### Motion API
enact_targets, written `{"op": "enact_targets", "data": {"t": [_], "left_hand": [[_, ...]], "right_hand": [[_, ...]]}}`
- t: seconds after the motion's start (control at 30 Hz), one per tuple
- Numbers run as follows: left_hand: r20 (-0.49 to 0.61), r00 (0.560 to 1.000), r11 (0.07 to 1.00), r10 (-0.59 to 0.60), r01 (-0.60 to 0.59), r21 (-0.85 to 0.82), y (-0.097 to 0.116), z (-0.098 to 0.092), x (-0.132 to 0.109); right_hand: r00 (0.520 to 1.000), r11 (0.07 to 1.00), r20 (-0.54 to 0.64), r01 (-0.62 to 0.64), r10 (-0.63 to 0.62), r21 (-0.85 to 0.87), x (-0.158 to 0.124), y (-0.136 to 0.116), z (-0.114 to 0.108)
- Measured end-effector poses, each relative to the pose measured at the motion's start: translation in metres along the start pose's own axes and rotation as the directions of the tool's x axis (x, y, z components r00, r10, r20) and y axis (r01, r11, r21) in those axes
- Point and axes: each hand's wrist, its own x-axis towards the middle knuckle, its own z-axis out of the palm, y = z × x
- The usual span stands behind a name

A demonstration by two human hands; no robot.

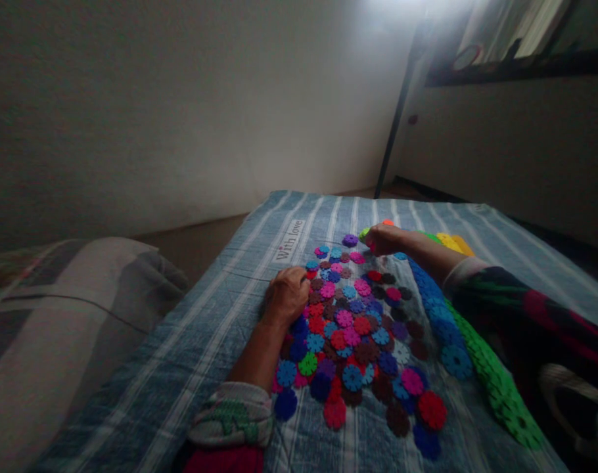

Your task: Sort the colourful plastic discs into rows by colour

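Observation:
Many flower-shaped discs in pink, red, blue, brown and purple lie in a loose pile (351,318) on a striped blue cloth (205,322). My left hand (288,292) rests at the pile's left edge with its fingers bent inward; what is under its fingertips is hidden. At the pile's far end, my right hand (384,240) is closed, fingertips down near a pink disc, beside a purple disc (349,240) and a light green one (363,234). Whether it holds a disc cannot be made out. Right of the pile run a blue row (439,315) and a green row (496,384) of overlapping discs.
Yellow discs (449,242) lie beyond my right forearm, and an orange-red disc (388,222) is behind my right hand. A grey and white cloth (92,328) is at the left. A dark pole (400,118) stands behind the covered surface, near the wall.

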Motion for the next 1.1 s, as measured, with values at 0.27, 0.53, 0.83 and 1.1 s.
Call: {"op": "enact_targets", "data": {"t": [0.27,0.53,0.83,1.1], "left_hand": [[-0.006,1.0,1.0,0.01,-0.01,0.003,-0.003,0.002,0.0],[-0.017,1.0,1.0,0.009,-0.009,0.018,-0.001,0.002,0.0],[-0.011,1.0,1.0,0.012,-0.012,0.011,-0.002,0.002,0.0],[-0.01,1.0,1.0,0.009,-0.009,0.016,0.0,0.0,0.0]], "right_hand": [[0.996,0.996,0.009,0.086,-0.086,-0.034,-0.015,0.006,0.003],[0.991,0.99,-0.008,0.136,-0.137,-0.037,-0.017,0.008,0.007],[0.985,0.986,-0.033,0.169,-0.168,0.011,-0.021,0.016,0.006],[0.987,0.99,-0.098,0.132,-0.127,0.043,-0.016,0.027,0.02]]}}
